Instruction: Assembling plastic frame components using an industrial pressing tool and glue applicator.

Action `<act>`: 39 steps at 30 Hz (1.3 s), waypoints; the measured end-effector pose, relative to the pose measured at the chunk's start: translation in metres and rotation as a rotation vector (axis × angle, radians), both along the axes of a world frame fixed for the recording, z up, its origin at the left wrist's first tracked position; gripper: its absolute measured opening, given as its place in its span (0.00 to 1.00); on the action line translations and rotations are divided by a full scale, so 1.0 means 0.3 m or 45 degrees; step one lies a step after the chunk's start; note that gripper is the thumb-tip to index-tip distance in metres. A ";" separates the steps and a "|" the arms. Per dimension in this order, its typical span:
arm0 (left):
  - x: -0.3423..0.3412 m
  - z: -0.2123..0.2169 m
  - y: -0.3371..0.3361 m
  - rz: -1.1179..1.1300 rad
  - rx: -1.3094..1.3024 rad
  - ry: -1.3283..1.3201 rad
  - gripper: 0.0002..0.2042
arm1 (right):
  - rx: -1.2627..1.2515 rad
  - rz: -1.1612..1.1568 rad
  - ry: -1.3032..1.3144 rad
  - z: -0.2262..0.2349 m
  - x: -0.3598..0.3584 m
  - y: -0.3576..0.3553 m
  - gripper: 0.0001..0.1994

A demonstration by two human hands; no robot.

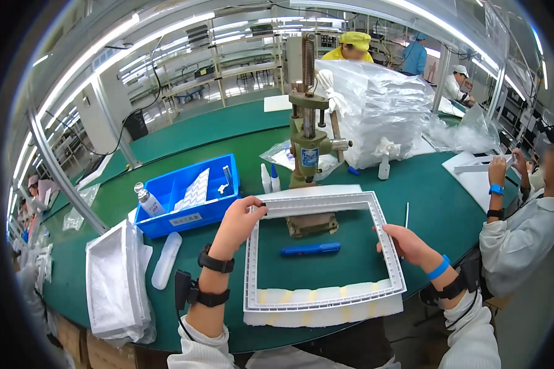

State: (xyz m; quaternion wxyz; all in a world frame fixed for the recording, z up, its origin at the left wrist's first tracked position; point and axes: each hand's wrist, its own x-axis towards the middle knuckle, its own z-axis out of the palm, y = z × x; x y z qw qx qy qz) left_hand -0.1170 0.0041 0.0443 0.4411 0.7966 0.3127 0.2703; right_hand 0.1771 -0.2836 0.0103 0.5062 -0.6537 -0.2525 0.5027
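Both hands on a white rectangular moulded-plastic frame (324, 252) lying flat on the green-covered bench (449, 190), straight ahead and close to the body.

Left hand (237, 222) curled over the frame's far left corner, thumb on top and fingers wrapped under the rail, pinching it. Right hand (406, 243) gripping the right rail about midway, fingers closed around the edge; whether the fingertips meet underneath, impossible to tell.

Near rail resting on a white foam block (323, 316), with a row of pale yellowish strips showing along that rail. Seen through the open middle, a blue pen-shaped tool (311, 249) on the bench and the base of a green hand-lever press (309, 144).

Probably a matter of seating or squaring the frame: best done with even pressure from both sides, no twisting of the thin rails, near edge kept level on the foam.

Long axis hard to call, the frame being close to square; apparently running away from the body, the far rail just before the press base, the open face up.

Left of it, a blue plastic bin (166, 212) of small parts and a stack of white trays (114, 286); behind the press, clear plastic bags (381, 107). At the right, another person's hands holding a white piece.
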 end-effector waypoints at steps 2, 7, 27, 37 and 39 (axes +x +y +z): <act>0.013 -0.011 0.005 0.027 0.004 0.019 0.11 | -0.035 -0.016 -0.539 0.029 -0.023 -0.019 0.20; 0.019 -0.042 0.015 0.045 0.089 0.074 0.12 | 0.244 -0.075 -1.416 0.159 -0.144 0.008 0.17; 0.039 -0.118 0.036 0.216 0.263 -0.084 0.11 | 0.222 0.812 -1.814 0.072 -0.018 0.623 0.49; 0.054 -0.158 0.031 0.297 0.449 -0.011 0.08 | 0.227 0.832 -1.692 0.041 0.000 0.623 0.49; 0.053 -0.162 0.030 0.298 0.459 -0.002 0.08 | 0.285 0.777 -1.764 0.030 -0.011 0.589 0.46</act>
